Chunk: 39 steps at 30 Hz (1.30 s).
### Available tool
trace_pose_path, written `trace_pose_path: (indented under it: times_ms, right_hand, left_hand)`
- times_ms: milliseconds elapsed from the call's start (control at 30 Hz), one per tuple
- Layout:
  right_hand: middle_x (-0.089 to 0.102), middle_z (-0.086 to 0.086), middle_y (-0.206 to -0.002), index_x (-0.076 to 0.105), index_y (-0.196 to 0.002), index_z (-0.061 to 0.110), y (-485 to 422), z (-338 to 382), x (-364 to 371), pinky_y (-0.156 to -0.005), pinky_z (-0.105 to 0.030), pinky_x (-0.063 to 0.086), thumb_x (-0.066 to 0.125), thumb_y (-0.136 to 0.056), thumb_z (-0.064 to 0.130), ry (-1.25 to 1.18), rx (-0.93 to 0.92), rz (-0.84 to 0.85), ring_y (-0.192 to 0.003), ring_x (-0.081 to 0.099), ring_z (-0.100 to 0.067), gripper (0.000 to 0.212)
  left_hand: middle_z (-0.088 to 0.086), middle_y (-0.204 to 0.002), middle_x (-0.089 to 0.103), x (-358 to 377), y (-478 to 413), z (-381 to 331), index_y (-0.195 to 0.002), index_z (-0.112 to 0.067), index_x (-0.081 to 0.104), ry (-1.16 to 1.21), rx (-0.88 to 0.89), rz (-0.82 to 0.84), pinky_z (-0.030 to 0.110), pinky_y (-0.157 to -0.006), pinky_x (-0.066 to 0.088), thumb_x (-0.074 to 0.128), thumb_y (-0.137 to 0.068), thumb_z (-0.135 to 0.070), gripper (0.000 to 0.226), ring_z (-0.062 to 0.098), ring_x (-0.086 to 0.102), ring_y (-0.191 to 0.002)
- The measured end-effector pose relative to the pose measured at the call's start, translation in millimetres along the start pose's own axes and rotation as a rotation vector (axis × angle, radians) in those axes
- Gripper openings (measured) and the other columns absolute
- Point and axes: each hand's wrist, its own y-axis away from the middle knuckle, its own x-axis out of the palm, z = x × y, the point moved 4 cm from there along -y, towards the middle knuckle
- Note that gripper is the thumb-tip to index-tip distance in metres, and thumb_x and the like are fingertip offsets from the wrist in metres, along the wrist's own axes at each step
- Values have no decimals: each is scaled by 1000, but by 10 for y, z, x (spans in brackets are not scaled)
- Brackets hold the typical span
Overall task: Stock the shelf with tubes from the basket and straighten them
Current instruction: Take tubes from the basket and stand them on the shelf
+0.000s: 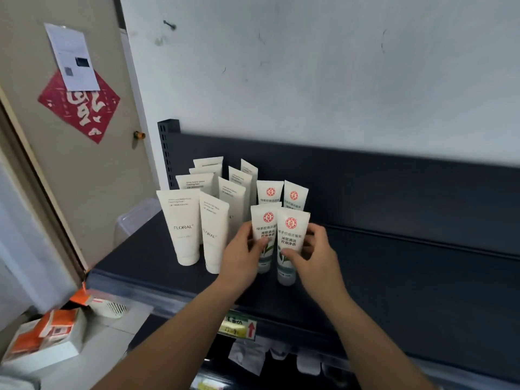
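Head camera, looking down on a dark shelf (394,277): a person squares up the front pair of green-tea cleanser tubes, each standing cap-down near the shelf's front lip. The left hand (242,249) grips the left red-seal tube (263,229), thumb across its printed face and fingers curled behind. The right hand (315,249) pinches the right red-seal tube (291,235) the same way. The two tubes touch at their upper edges, and the right one leans slightly to the left. Two matching tubes (270,192) stand just behind them, and rows of white FLORAL tubes (181,226) fill the shelf to the left. Doing this well probably means holding low, near the caps, where a tube is stiff. Each should be twisted until its label faces straight out and its cap set flat, in line with the front FLORAL tubes. Squeezing the soft upper body could dent it, and letting go abruptly may tip the pair into the row behind. A clear plastic bin (135,218) sits at the shelf's left end; whether it is the basket cannot be told.
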Motion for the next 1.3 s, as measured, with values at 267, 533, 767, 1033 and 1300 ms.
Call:
trace_pose_path:
  times_ms: [267,533,767,1033,1300]
  right_hand:
    - [67,12,-105,48,-106,31,-367,-169,109,-78,-27,56,73,-86,22,72,6,-75,-95,65,-2,34]
    - [66,5,-110,50,-112,25,-486,-182,166,-71,-20,50,73,-86,23,85,112,-78,-98,64,-10,35]
    - [59,-6,-124,49,-129,9,-243,-140,107,-73,-27,45,67,-89,34,623,374,332,-92,53,-14,50]
    - [48,-6,-136,41,-134,16,250,75,599,-105,-47,39,52,-89,38,905,214,455,-121,46,-24,51]
    - [-3,-4,-164,0,-156,12,659,504,1240,-122,-47,7,43,-100,37,1042,130,531,-151,1,-26,75]
  left_hand:
    - [-14,-110,61,91,-286,-48,-123,-24,52,-67,-30,-105,23,-84,42,54,-97,-17,27,4,56,-100]
    - [1,-127,61,189,-289,49,-126,-13,48,-155,-141,-60,22,-86,38,54,-96,-14,30,16,56,-115]
    - [3,-146,43,15,3,140,-143,-14,35,-387,-134,211,27,-107,32,56,-93,-19,54,21,41,-134]
    - [11,-147,39,-410,585,126,-143,-7,35,-722,64,508,30,-108,30,46,-99,-23,49,23,36,-135]
    - [8,-160,15,-1339,878,311,-151,-7,20,-894,168,380,35,-118,11,45,-95,-23,63,22,12,-148]
